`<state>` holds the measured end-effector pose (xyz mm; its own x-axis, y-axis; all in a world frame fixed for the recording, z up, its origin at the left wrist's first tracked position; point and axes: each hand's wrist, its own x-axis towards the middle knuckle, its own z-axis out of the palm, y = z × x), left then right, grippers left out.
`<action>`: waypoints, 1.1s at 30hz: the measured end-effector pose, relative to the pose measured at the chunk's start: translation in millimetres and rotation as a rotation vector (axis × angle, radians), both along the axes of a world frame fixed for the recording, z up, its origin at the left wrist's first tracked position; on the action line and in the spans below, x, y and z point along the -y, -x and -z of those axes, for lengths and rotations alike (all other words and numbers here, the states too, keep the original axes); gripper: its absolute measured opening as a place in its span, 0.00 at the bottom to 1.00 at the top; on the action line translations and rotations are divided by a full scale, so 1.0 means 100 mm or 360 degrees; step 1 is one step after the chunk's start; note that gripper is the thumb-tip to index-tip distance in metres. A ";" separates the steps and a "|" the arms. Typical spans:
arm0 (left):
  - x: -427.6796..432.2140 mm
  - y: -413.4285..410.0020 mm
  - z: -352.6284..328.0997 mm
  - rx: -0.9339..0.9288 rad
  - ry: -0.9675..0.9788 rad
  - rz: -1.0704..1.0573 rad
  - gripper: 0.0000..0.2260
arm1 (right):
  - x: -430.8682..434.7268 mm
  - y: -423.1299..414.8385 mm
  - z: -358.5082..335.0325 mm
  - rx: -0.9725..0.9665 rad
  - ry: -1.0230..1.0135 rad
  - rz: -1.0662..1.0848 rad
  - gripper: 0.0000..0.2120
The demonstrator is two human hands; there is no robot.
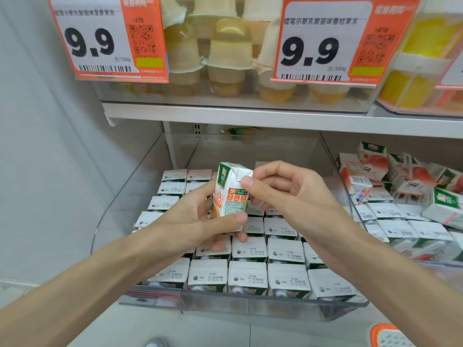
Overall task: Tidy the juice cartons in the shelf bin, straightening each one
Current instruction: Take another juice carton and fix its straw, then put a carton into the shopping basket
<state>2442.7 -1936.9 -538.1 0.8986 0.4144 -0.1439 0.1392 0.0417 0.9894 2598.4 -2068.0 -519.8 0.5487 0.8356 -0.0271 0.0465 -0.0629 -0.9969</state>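
Note:
A small white, green and orange juice carton (pixel 231 194) is held upright above the clear shelf bin (pixel 275 305). My left hand (pixel 198 219) grips its lower part, thumb across the front. My right hand (pixel 283 189) pinches the carton's top right corner with thumb and fingers. Below, several rows of juice cartons (pixel 248 276) stand packed upright in the bin, their white tops with date stamps facing up.
A neighbouring bin to the right holds loosely piled cartons (pixel 400 186) lying at odd angles. The shelf above (pixel 250 116) carries a clear bin of jelly cups (pixel 228 56) with two orange price tags (pixel 107 38). A grey wall lies to the left.

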 end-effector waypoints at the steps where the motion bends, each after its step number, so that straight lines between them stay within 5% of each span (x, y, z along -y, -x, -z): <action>1: 0.00 -0.01 0.00 0.0003 -0.0064 -0.0017 0.22 | 0.01 0.01 -0.02 0.0021 0.0016 -0.0006 0.13; 7: 0.10 -0.12 0.05 0.0083 -0.0632 -0.0119 0.27 | 0.06 -0.01 -0.07 0.0445 0.0089 0.0079 0.22; 13: 0.38 -0.23 -0.09 0.0143 -0.0800 0.0007 0.38 | 0.41 -0.21 -0.25 0.0834 0.0088 0.0166 0.13; 17: 0.57 -0.29 -0.23 0.0160 -0.1373 -0.0034 0.43 | 0.92 -0.29 -0.40 0.0892 -0.0022 0.0201 0.13; 22: 1.25 -0.69 -0.28 0.0489 -0.1530 0.0014 0.34 | 1.70 -0.45 -0.49 0.0811 -0.0094 0.0259 0.12; 27: 1.82 -1.17 -0.09 0.0363 -0.1793 0.0320 0.30 | 2.54 -0.83 -0.10 0.0917 0.0410 0.0203 0.16; 33: 2.15 -1.59 0.23 0.0176 -0.2171 0.0549 0.19 | 3.20 -1.16 1.46 0.0975 0.1245 -0.0035 0.15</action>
